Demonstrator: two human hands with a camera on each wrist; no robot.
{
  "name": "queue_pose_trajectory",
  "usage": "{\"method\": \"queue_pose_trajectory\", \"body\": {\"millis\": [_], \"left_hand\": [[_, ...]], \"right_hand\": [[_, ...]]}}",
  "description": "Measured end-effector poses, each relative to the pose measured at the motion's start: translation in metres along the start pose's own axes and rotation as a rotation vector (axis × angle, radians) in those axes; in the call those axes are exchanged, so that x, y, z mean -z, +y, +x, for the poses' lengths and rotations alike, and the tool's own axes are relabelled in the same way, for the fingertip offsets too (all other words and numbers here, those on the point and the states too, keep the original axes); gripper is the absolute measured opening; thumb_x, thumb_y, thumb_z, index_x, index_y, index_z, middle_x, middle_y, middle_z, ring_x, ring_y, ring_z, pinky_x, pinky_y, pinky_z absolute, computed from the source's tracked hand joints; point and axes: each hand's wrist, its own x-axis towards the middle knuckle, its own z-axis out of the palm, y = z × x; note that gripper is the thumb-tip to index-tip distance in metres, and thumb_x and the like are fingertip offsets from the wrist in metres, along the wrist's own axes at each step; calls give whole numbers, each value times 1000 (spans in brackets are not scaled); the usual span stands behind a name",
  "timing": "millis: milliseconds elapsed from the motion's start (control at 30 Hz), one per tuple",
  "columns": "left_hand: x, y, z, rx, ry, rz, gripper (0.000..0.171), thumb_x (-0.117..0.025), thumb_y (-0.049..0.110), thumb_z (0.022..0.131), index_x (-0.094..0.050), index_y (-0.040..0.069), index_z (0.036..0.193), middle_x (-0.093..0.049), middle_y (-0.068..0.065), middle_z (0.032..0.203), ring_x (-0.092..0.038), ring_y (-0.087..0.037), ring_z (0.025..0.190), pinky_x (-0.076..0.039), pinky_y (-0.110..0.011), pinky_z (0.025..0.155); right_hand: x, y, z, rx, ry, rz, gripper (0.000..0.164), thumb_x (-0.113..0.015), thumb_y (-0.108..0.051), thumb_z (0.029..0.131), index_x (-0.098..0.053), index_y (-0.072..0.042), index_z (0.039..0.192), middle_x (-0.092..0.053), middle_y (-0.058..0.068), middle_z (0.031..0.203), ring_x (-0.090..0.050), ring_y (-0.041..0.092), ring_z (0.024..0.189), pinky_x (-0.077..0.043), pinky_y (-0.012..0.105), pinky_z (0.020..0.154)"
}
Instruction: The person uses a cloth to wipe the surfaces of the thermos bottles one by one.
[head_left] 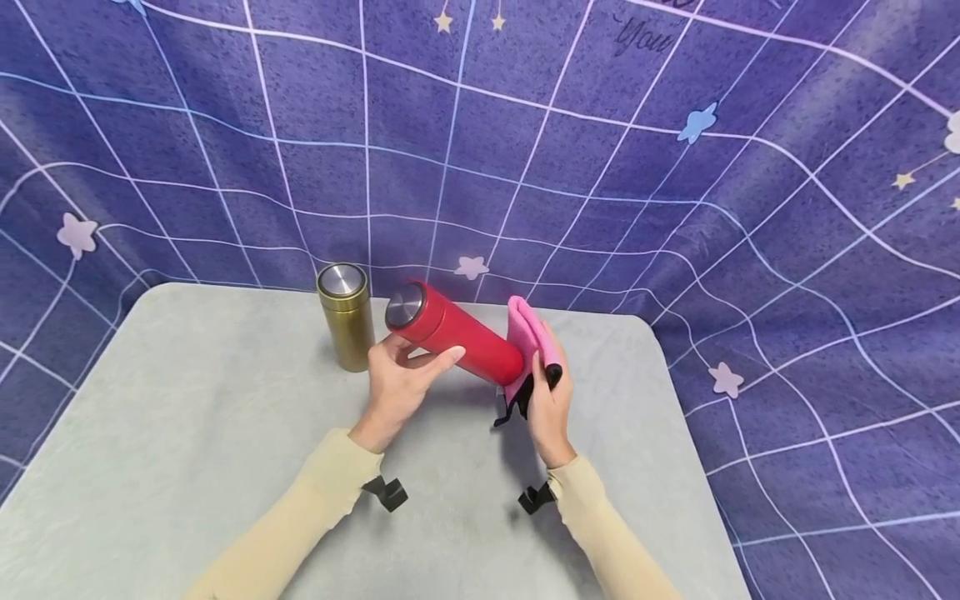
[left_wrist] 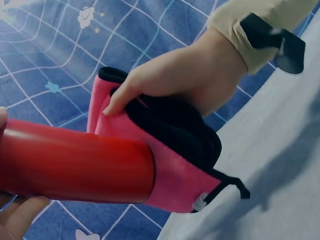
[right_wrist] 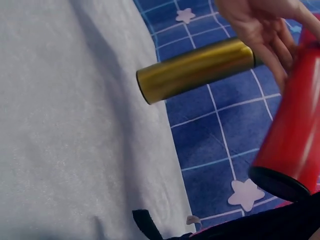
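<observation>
First, in the head view, the left grip (head_left: 396,383) clamped a red thermos (head_left: 477,335), base toward four o'clock, while the right grip (head_left: 552,404) pinched folded pink cloth (head_left: 525,327); at the red thermos's nine o'clock, a gold thermos (head_left: 348,325) stood on the desk (head_left: 225,400). By left wrist, the cloth showed at its three o'clock; by right wrist, the gold thermos at its ten.
</observation>
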Motion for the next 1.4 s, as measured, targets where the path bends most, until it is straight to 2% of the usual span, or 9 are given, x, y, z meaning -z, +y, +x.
{"method": "queue_pose_trajectory", "body": {"millis": [100, 167, 367, 500, 600, 833, 1033, 1200, 1400], "left_hand": [[0, -1, -1, -4, -52, 21, 39, -93, -3, 79, -77, 2, 114, -80, -5, 102, -79, -24, 93, -67, -40, 81], [0, -2, 0, -2, -77, 48, 42, -94, -1, 78, -77, 3, 116, -80, -6, 104, -79, -24, 94, -67, -41, 81], [-1, -7, 3, 36, -126, 184, 46, -99, 13, 77, -78, 12, 118, -80, -4, 106, -77, -21, 93, -67, -38, 82], [-4, -11, 9, 84, -178, 260, 50, -100, 24, 77, -78, 16, 121, -80, 0, 110, -77, -23, 101, -66, -50, 87], [-9, -15, 14, 92, -208, 302, 53, -100, 27, 76, -78, 16, 123, -80, 1, 113, -76, -23, 106, -65, -55, 89], [-24, -26, 28, 84, -241, 345, 56, -100, 28, 76, -77, 16, 126, -80, 1, 114, -75, -18, 109, -66, -40, 88], [-36, -35, 38, 88, -264, 365, 56, -101, 27, 76, -77, 13, 125, -79, 0, 116, -77, -19, 104, -65, -32, 86], [-43, -44, 44, 91, -275, 381, 60, -101, 24, 76, -76, 10, 129, -79, -3, 119, -79, -20, 101, -65, -29, 85], [-51, -55, 48, 87, -289, 415, 66, -100, 25, 76, -74, 10, 135, -79, -5, 122, -80, -23, 98, -65, -30, 83]], "right_hand": [[9, 2, 1, -80, 37, 55, 45, -57, -17, 112, -56, -10, 157, -56, 4, 159, -45, 19, 152, -31, 31, 128], [15, 3, 3, -104, 57, 77, 44, -56, -19, 112, -57, -12, 156, -56, 3, 159, -45, 17, 152, -31, 31, 128], [33, 6, 5, -222, 137, 195, 43, -56, -28, 113, -60, -15, 153, -57, 0, 157, -51, 15, 144, -36, 29, 123], [45, 10, 4, -273, 205, 253, 41, -58, -28, 112, -62, -11, 149, -61, 4, 146, -57, 17, 132, -42, 26, 115], [55, 13, 4, -285, 244, 262, 39, -57, -27, 112, -63, -9, 147, -63, 4, 138, -58, 17, 126, -44, 25, 111], [70, 15, 3, -330, 318, 254, 32, -57, -27, 112, -65, -11, 138, -64, 0, 124, -59, 15, 115, -47, 24, 102], [76, 14, 3, -363, 352, 292, 30, -57, -29, 112, -63, -14, 137, -65, 0, 120, -62, 14, 109, -51, 25, 96], [79, 13, 3, -378, 382, 274, 29, -57, -36, 112, -62, -18, 135, -67, -2, 112, -67, 12, 99, -55, 24, 86], [80, 13, 3, -385, 364, 276, 31, -56, -37, 113, -60, -18, 136, -66, -2, 111, -66, 11, 99, -56, 24, 86]]}}
